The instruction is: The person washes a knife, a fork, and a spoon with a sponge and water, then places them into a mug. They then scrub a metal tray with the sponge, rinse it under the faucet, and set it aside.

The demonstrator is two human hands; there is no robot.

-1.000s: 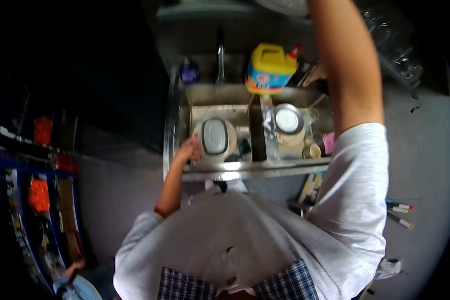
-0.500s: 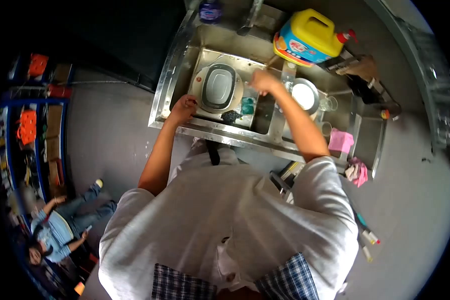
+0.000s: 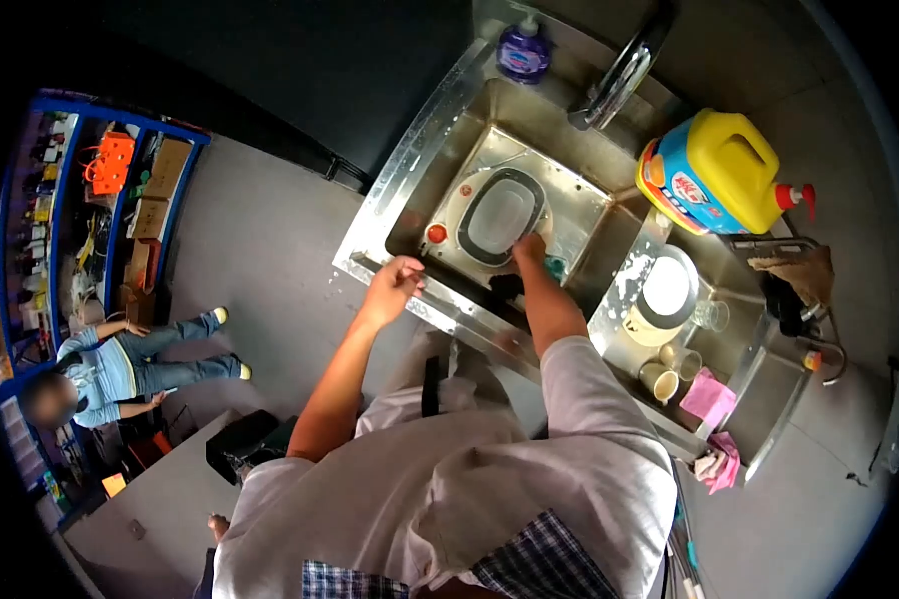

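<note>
My left hand [image 3: 397,290] is over the sink's front rim, fingers slightly curled and apart, with nothing in it. Near it, a small round red object [image 3: 437,233] lies at the left of the basin. My right hand [image 3: 530,250] reaches down to the lower right edge of a grey-rimmed oval dish [image 3: 499,217]. Its fingers look closed, but what they hold is hidden. The dish sits on a pale round plate [image 3: 459,205] in the left basin [image 3: 577,198]. A green item [image 3: 554,268] and a dark cloth-like piece [image 3: 506,288] lie beside my right hand.
The right side holds a white bowl [image 3: 667,287], a glass [image 3: 712,315], a cup [image 3: 659,380] and a pink cloth [image 3: 708,397]. Behind are a faucet [image 3: 624,75], a purple bottle [image 3: 523,52] and a yellow jug [image 3: 714,170]. Another person [image 3: 105,369] is at far left.
The view has shifted, so the sink appears farther right. My left hand has moved off the red object and opened. My right hand has moved from right of the dish to its near edge.
</note>
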